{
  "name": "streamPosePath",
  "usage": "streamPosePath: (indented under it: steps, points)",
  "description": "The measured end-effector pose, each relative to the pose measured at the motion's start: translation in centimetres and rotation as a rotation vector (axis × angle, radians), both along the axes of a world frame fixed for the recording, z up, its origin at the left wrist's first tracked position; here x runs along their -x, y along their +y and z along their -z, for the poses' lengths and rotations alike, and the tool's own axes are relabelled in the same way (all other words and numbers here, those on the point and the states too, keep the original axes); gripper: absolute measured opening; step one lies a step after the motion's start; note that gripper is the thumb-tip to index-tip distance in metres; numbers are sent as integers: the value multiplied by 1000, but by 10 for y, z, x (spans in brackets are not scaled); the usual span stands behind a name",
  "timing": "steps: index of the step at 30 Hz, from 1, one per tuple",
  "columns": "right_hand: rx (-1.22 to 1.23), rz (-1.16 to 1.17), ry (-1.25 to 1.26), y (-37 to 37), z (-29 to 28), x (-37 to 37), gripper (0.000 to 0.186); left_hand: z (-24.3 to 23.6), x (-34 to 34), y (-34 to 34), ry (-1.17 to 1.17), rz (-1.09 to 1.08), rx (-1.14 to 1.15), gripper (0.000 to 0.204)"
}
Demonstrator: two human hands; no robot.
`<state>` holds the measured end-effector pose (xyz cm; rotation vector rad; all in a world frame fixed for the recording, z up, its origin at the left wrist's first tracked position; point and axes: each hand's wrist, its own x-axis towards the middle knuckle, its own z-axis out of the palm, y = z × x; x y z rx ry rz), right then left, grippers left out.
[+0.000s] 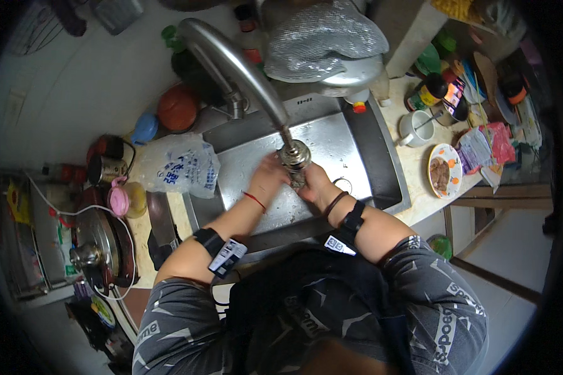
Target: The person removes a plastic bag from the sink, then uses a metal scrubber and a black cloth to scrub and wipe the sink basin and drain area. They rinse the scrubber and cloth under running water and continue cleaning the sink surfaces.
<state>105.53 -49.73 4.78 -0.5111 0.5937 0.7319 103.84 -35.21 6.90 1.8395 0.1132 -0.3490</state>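
Note:
Both hands are over the steel sink (238, 169), under the tap head (295, 154) of a curved metal tap. Water seems to run from it between them. My left hand (269, 177), with a red string at the wrist, is left of the tap head, its fingers smeared by motion. To the right, my right hand (317, 182), with a brown band at its wrist, curves toward the stream. Its fingertips are partly hidden by the water and tap head. Whether anything lies between the hands, I cannot make out. Black straps with tags circle both forearms.
A plastic bag (180, 165) lies left of the sink, near a pink-lidded jar (120, 199). On the right counter are a white mug (415, 129) with a spoon and a patterned bowl (455, 164) of brown pieces. Silver bubble wrap (322, 40) sits behind the sink.

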Motion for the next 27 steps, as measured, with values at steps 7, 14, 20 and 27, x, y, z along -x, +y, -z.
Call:
streamPosePath:
  steps: [7, 14, 20, 27]
  points:
    - [142, -7, -31, 2, -17, 5, 11, -29, -101, 80, -259, -708, -251, 37]
    - [81, -74, -37, 2, -23, -2, 17, -42, -93, 81, -488, -591, -186, 25]
    - [85, -39, -26, 4, -19, -3, 15, -48, -82, 73, -423, -603, -134, 23]
    - [87, -7, -75, 3, -21, 1, 14, -30, -86, 85, -361, -608, -53, 21]
